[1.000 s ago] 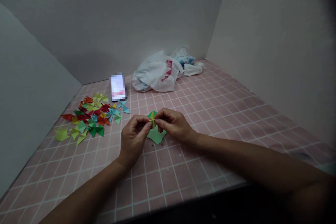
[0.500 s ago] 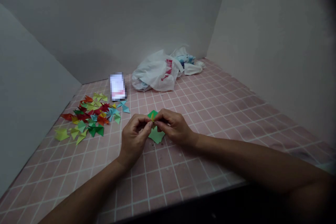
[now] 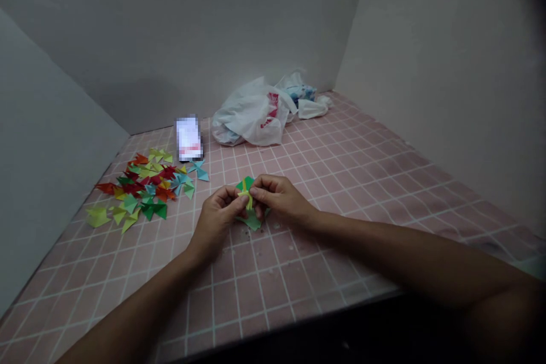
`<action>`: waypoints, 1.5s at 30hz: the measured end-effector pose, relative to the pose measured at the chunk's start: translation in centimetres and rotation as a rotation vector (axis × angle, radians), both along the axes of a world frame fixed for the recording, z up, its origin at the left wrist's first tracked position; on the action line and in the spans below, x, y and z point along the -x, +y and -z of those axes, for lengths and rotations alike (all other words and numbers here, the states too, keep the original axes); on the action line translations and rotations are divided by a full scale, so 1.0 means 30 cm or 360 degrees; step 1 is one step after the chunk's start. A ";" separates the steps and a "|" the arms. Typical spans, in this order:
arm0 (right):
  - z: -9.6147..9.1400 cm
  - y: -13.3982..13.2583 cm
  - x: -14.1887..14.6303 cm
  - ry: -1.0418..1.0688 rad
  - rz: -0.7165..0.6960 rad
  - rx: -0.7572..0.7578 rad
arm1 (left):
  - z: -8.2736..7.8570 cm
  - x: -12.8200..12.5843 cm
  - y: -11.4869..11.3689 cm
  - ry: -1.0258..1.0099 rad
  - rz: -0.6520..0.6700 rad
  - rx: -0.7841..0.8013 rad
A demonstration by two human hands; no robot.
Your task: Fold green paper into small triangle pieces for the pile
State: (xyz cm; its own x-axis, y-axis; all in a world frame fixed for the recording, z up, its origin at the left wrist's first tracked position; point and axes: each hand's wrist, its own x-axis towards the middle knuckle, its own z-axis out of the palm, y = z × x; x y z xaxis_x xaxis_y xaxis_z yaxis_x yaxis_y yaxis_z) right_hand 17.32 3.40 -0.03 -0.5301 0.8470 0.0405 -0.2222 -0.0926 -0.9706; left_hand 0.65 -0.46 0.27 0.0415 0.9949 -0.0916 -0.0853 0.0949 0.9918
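Observation:
Both my hands meet over the middle of the pink tiled table [image 3: 324,176]. My left hand [image 3: 218,217] and my right hand [image 3: 277,198] each pinch a small folded paper piece [image 3: 246,192], green with a yellow strip at its centre. A light green part of the paper [image 3: 253,222] shows just below my fingers, close to the tabletop. To the left lies a pile of folded paper shapes [image 3: 143,187] in red, green, yellow and blue.
A phone with a lit screen [image 3: 188,139] lies behind the pile. White plastic bags [image 3: 256,111] sit at the back near the corner. Grey walls close in on the left, back and right. The table's front edge runs below my forearms.
My hands have shifted slightly lower and closer together, and the yellow strip of the paper piece now shows more between my fingers. The view has tilted a little.

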 end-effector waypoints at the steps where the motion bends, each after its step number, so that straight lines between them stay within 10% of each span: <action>1: 0.000 -0.001 0.000 0.0004 -0.0003 0.0020 | 0.003 0.000 0.001 -0.0019 0.0003 0.0018; 20: 0.016 0.005 0.009 0.0070 0.0047 0.0187 | 0.009 -0.005 0.005 -0.0004 0.0028 0.0057; 35: -0.004 -0.023 -0.002 -0.0209 0.0181 -0.0669 | -0.016 -0.003 -0.018 0.0611 -0.0323 -0.0670; 45: 0.008 -0.024 0.008 -0.0254 0.0330 -0.0776 | -0.012 0.008 -0.022 0.1187 -0.0150 -0.1292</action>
